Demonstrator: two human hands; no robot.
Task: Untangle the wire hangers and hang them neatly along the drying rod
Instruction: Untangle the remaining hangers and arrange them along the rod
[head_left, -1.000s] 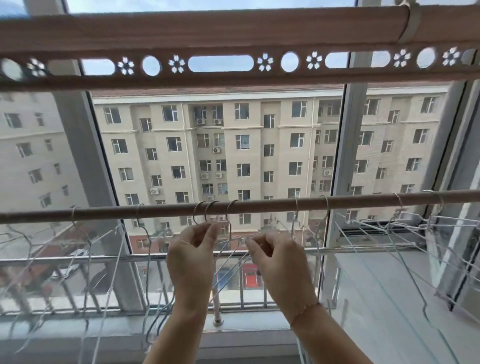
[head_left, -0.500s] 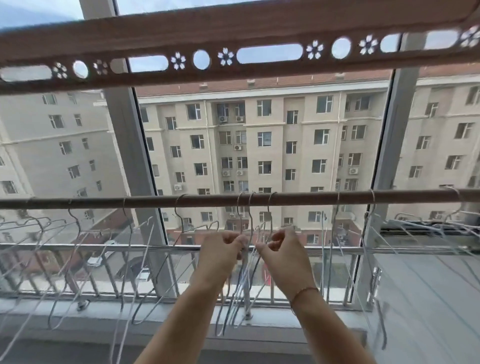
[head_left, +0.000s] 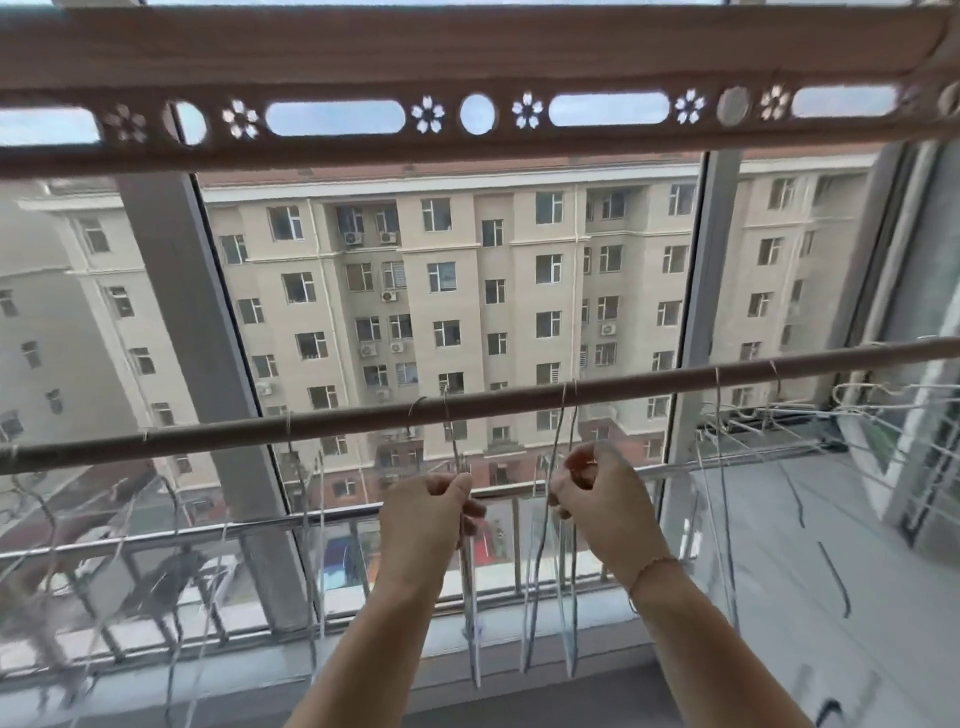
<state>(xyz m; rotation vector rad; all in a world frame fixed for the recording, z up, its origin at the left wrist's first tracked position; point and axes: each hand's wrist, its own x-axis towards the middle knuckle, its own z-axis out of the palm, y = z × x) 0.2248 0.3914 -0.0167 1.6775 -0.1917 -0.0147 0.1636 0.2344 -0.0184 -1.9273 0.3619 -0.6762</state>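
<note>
A brown drying rod (head_left: 649, 385) crosses the view, tilted up to the right. Thin wire hangers hang from it by their hooks. My left hand (head_left: 428, 514) pinches the neck of one hanger (head_left: 451, 441) just below the rod. My right hand (head_left: 597, 499) grips the necks of a pair of hangers (head_left: 563, 431) a little to the right. Their bodies dangle between my forearms. Several more hangers (head_left: 306, 519) hang to the left, blurred. Others (head_left: 722, 467) hang to the right, and a tangle (head_left: 883, 405) lies at the far right.
A wide brown beam with flower cut-outs (head_left: 467, 67) runs overhead. A metal railing (head_left: 156, 540) and window glass stand behind the rod, with a grey pillar (head_left: 197, 364) at left. A grey ledge (head_left: 805, 545) spreads to the right.
My hands have moved apart along the rod, each taking hangers with it. The view has swung, so the rod now tilts up to the right.
</note>
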